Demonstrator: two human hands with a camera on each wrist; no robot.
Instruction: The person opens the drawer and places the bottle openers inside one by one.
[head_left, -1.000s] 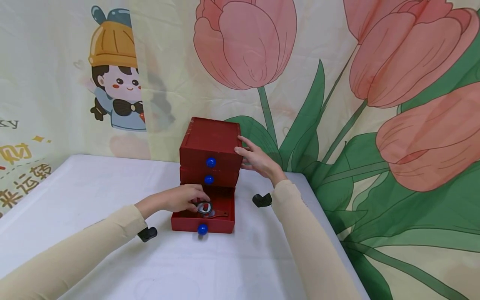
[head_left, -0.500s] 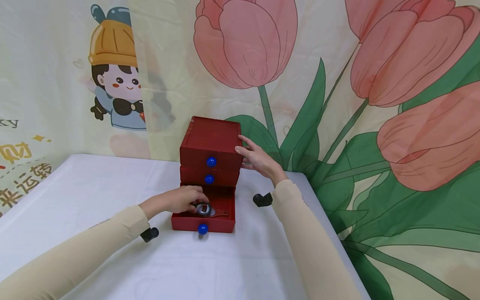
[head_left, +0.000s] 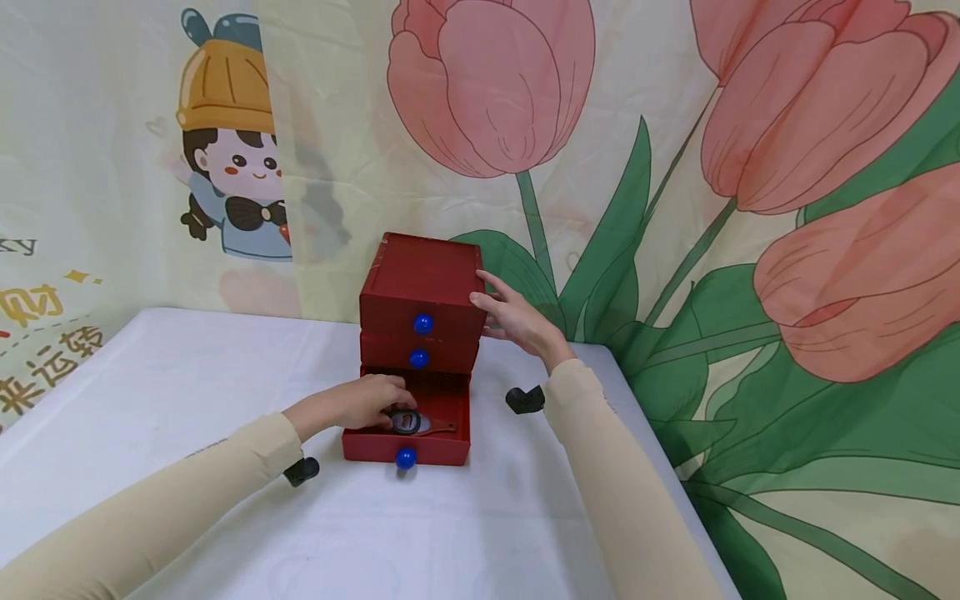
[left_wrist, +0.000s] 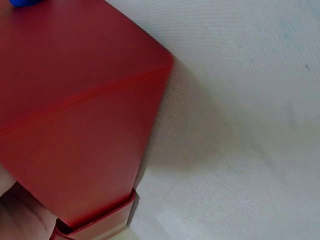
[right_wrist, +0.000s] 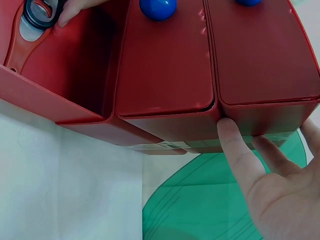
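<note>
A red chest (head_left: 427, 271) of three drawers with blue knobs stands on the table. Its bottom drawer (head_left: 442, 452) is pulled out. Inside that drawer, my left hand (head_left: 375, 402) pinches a small round black-rimmed item (head_left: 407, 422) with a shiny middle; its kind is unclear. Beside and partly under it lies a flat tool with a reddish-brown handle (right_wrist: 17, 52) and silvery head. In the left wrist view, only part of my left hand (left_wrist: 22, 217) shows beyond the drawer wall. My right hand (head_left: 521, 321), fingers extended, rests against the chest's right side.
A white cloth (head_left: 225, 367) covers the table. Behind it hangs a printed curtain (head_left: 487, 200) with tulips and a cartoon figure. Black wrist-camera parts (head_left: 525, 400) stick out by both sleeves. The middle drawer (head_left: 450, 354) and top drawer are closed.
My left hand has shifted slightly, and the round item has sunk lower in the drawer and tipped flatter. The right hand and chest keep their places.
</note>
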